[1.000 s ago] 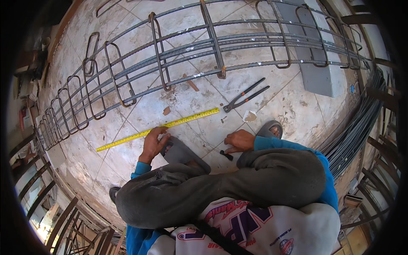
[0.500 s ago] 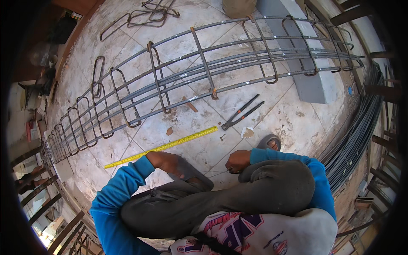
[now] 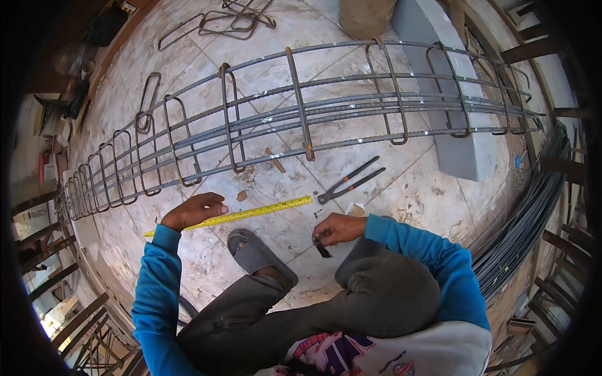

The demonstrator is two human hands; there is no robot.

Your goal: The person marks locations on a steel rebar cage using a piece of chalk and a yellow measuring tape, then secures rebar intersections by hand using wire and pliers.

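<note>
Right hand: Where the floor shows just below the centre of the frame, my right hand [image 3: 338, 229] is closed, thumb and fingers pinching a bundle of dark strands [image 3: 323, 249].
Dark strands: The bundle sits at the middle of the frame, slightly low, its frayed end hanging below my fingertips over the tiled floor [image 3: 301, 291].
Left hand: At centre left, my left hand [image 3: 195, 210] is loosely open, fingers bent and pointing right; I cannot tell whether it touches the yellow measuring strip [image 3: 266, 208] beneath it.
Yellow strip: It lies on the floor from centre left to the middle of the frame, slanting up to the right, partly covered by my left hand.
Pincers: Just beyond the strip's right end, the pincers [image 3: 342, 186] lie with their handles spread toward the upper right.
Steel cage: The cage of ribbed bars and bent hoops [image 3: 299, 100] stretches across the upper half of the frame.
Grey block: At the upper right, a grey block [image 3: 465, 156] lies below the cage's bars.
Rod pile: Thin dark rods [image 3: 520, 216] lie bunched along the right side of the frame.
My feet: A grey sandal [image 3: 266, 254] shows on my left foot, low and left of centre.
</note>
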